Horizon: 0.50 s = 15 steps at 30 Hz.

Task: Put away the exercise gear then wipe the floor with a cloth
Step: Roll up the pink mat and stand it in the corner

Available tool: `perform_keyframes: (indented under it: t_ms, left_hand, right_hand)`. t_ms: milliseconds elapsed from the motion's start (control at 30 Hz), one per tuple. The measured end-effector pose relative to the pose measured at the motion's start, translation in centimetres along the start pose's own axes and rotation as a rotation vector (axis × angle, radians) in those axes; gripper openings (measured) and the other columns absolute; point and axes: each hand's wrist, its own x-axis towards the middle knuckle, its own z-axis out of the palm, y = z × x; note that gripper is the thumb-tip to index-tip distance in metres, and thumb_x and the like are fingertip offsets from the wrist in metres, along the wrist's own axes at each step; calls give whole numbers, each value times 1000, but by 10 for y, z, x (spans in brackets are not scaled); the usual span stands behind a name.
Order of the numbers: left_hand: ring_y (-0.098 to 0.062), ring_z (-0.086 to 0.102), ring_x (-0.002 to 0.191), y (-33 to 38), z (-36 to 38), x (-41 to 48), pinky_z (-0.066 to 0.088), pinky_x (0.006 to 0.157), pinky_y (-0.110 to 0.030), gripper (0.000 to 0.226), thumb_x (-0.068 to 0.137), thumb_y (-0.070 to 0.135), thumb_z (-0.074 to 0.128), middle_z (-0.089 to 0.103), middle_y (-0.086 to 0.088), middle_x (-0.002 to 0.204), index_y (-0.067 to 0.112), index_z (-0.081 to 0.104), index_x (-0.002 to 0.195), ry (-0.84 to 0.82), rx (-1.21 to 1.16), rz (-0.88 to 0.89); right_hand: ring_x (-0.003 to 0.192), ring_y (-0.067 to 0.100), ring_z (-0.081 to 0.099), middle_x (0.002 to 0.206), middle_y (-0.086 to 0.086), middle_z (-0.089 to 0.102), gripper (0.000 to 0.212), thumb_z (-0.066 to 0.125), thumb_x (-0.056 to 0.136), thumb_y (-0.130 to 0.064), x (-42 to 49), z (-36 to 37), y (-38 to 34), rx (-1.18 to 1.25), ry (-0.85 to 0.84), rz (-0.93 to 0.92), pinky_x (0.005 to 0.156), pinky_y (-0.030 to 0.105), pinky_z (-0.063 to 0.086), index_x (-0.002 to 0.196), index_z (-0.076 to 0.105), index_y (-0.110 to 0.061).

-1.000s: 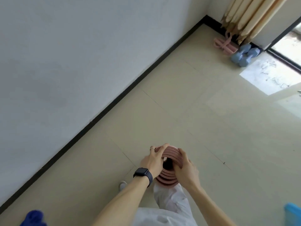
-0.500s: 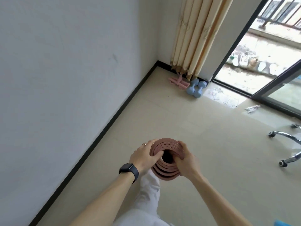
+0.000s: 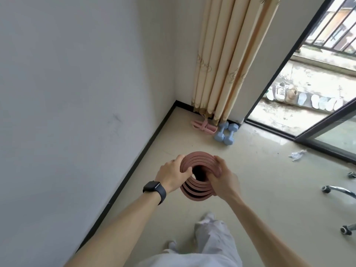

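A white wall [image 3: 67, 93] fills the view from 7 to 11 o'clock, meeting the pale tiled floor [image 3: 269, 180] along a black skirting line; a cream curtain [image 3: 227, 60] hangs at 12 o'clock in the corner; a dark-framed sliding door [image 3: 327, 128] stands open from 1 to 3 o'clock, with shoes [image 3: 283, 91] lined up outside it; the person's white trouser leg [image 3: 210, 239] shows at 6 o'clock; a dusty-pink roll [image 3: 194, 193], wound in a loose spiral with a dark hollow centre, is held in the air just below the middle of the view; the left hand [image 3: 171, 174] grips its 9 o'clock side with fingers curled over the rim; the right hand [image 3: 223, 180] grips its 3 o'clock side likewise; two light-blue dumbbells [image 3: 224, 132] lie side by side on the floor at the curtain's foot; a pink pedal puller [image 3: 203, 127] lies just beside them at their 9 o'clock; chrome chair legs [image 3: 339, 189] reach in at 4 o'clock; a black watch [image 3: 154, 186] sits on the left wrist; a crumpled white scrap [image 3: 296, 154] lies at 3 o'clock near the door track.
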Motion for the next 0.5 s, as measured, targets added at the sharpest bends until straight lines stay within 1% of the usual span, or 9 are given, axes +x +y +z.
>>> perform_keyframes:
  t_ms: [100, 133, 200, 267, 333, 400, 433, 500]
  left_hand:
    - [-23, 66, 100, 12, -7, 65, 55, 84, -37, 55, 89, 58, 46, 70, 6, 114, 37, 42, 140, -2, 11, -32]
    - [-24, 66, 100, 15, -9, 84, 55, 85, -38, 56, 89, 58, 46, 70, 6, 114, 36, 42, 140, 0, 6, -45]
    - [-25, 66, 101, 22, -12, 130, 55, 85, -39, 60, 87, 60, 44, 71, 4, 115, 34, 43, 141, 17, -8, -97]
    - [-26, 66, 101, 29, -16, 174, 56, 85, -40, 64, 85, 62, 42, 71, 2, 114, 33, 42, 142, 45, -38, -146]
    - [-27, 65, 102, 42, -22, 205, 56, 86, -40, 63, 89, 56, 45, 71, 0, 115, 28, 41, 145, 57, -64, -194]
    - [-28, 64, 106, 52, -29, 241, 55, 89, -39, 59, 94, 47, 49, 69, -4, 119, 23, 40, 147, 71, -72, -232]
    - [-29, 64, 107, 55, -32, 259, 54, 90, -39, 59, 96, 45, 49, 69, -6, 121, 21, 39, 149, 84, -78, -241]
    - [-29, 65, 106, 59, -37, 289, 54, 89, -39, 60, 97, 43, 49, 69, -8, 120, 19, 36, 150, 97, -88, -265]
  right_hand:
    - [81, 21, 63, 95, -5, 61, 58, 57, 94, -26, 67, -16, -13, -8, -19, -8, 79, 38, 56, 148, 37, -32]
    - [82, 22, 64, 98, -4, 61, 58, 57, 94, -26, 88, -21, -17, -5, -28, -19, 79, 38, 57, 148, 36, -32]
    - [85, 26, 68, 108, 0, 64, 58, 57, 94, -27, 139, -32, -25, 5, -61, -49, 78, 43, 59, 148, 36, -33]
    - [88, 27, 69, 116, 1, 63, 59, 57, 94, -25, 190, -44, -36, 15, -109, -62, 76, 45, 60, 148, 35, -32]
    - [86, 25, 68, 115, -2, 62, 60, 57, 93, -25, 229, -54, -47, -5, -129, -81, 72, 44, 61, 147, 35, -35]
    - [81, 23, 69, 111, -3, 66, 59, 56, 90, -30, 268, -64, -57, -47, -142, -88, 69, 43, 61, 143, 34, -43]
    - [78, 23, 69, 108, -2, 68, 57, 55, 89, -33, 287, -68, -62, -61, -149, -88, 69, 43, 61, 140, 33, -47]
    - [75, 24, 69, 100, -4, 68, 56, 55, 89, -35, 319, -73, -72, -75, -153, -89, 68, 43, 61, 139, 33, -48]
